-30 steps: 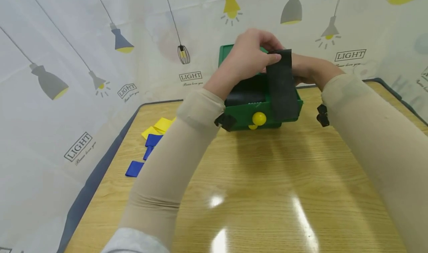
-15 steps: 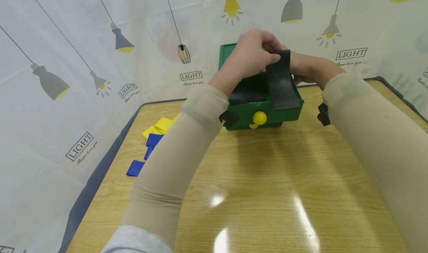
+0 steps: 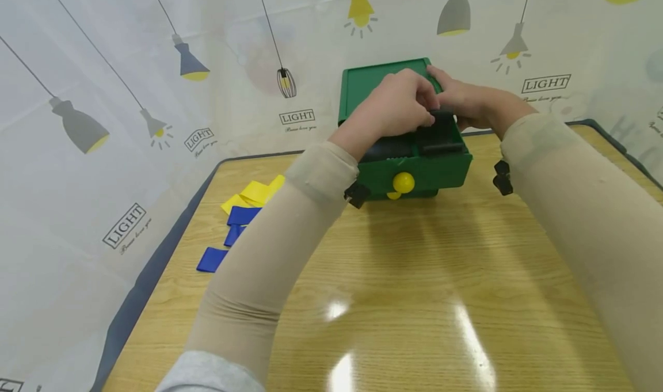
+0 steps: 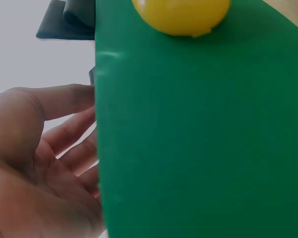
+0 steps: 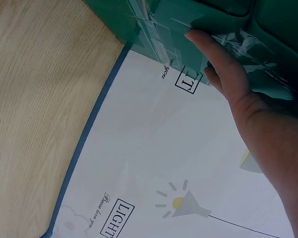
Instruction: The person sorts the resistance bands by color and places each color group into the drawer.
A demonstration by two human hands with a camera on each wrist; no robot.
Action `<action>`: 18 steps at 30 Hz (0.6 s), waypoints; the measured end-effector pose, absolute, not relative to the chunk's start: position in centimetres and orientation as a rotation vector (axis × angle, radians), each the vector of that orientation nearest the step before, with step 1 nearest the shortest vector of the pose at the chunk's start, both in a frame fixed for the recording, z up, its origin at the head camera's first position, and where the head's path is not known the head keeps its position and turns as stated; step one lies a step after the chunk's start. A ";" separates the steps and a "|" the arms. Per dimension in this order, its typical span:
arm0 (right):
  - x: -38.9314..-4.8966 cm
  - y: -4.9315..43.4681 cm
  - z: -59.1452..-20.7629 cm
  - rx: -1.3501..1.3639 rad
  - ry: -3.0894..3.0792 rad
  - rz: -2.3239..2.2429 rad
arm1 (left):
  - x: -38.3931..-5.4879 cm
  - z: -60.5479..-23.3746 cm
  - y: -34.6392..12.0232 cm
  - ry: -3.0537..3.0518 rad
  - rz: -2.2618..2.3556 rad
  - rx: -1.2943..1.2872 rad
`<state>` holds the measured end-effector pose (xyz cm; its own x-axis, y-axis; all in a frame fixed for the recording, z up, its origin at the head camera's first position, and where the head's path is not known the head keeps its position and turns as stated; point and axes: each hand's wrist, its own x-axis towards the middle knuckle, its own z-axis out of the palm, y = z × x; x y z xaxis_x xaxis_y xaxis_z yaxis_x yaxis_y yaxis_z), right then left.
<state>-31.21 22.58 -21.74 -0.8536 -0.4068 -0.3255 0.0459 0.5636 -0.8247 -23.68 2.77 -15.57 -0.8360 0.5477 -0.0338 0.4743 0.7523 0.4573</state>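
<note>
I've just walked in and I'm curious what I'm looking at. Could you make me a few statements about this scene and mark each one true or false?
1. The left hand is over an open green drawer. True.
2. The blue pieces lie inside the green drawer. False: the blue pieces lie on the table, to the left of the green box in the head view.
3. A yellow knob sits on the front of the green drawer. True.
4. The right hand rests flat on the table. False: the right hand is raised at the green box.
5. Lamps are pictured on the pale backdrop. True.
</note>
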 end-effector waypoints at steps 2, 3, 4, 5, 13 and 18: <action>-31.3 22.6 -21.7 -0.283 2.313 -1.238 | -23.8 -15.5 2.8 2.809 0.634 0.787; -31.3 22.5 -21.7 -0.279 2.313 -1.238 | -23.9 -15.4 2.8 2.823 0.622 0.771; -31.3 22.5 -21.7 -0.276 2.313 -1.240 | -23.9 -15.4 2.9 2.835 0.613 0.755; -31.2 22.5 -21.8 -0.272 2.316 -1.239 | -24.0 -15.4 3.0 2.846 0.606 0.739; -31.2 22.5 -21.7 -0.283 2.324 -1.250 | -24.0 -15.6 3.8 2.937 0.573 0.645; -31.2 22.3 -21.6 -0.295 2.335 -1.252 | -23.9 -15.5 4.2 2.977 0.571 0.582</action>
